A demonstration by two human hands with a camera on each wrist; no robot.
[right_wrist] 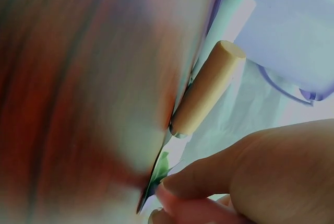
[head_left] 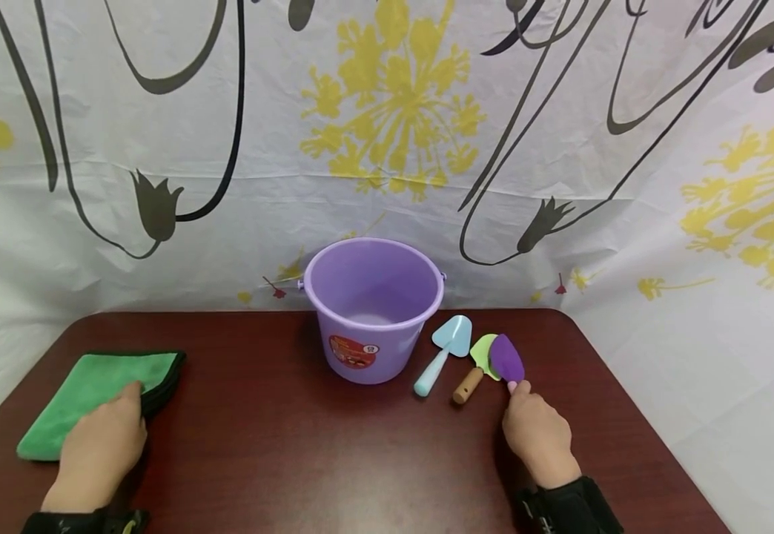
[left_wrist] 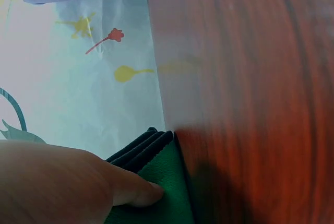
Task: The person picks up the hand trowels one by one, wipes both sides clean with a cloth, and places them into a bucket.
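A folded green cloth (head_left: 96, 386) with black edging lies on the left of the table. My left hand (head_left: 108, 439) grips its right side, and one fingertip (left_wrist: 151, 195) presses the green face in the left wrist view. On the right, my right hand (head_left: 539, 434) pinches the pink handle (right_wrist: 195, 208) of a toy shovel with a purple blade (head_left: 507, 359). That blade overlaps a green toy shovel (head_left: 483, 348) with a wooden handle (right_wrist: 209, 91). Beside it, a light blue toy trowel (head_left: 452, 337) lies with its handle toward me.
A purple bucket (head_left: 333, 326) with a red label stands upright at the back middle of the dark brown table (head_left: 333, 460). Behind the table hangs a white sheet (head_left: 253, 222) with grey and yellow flower prints.
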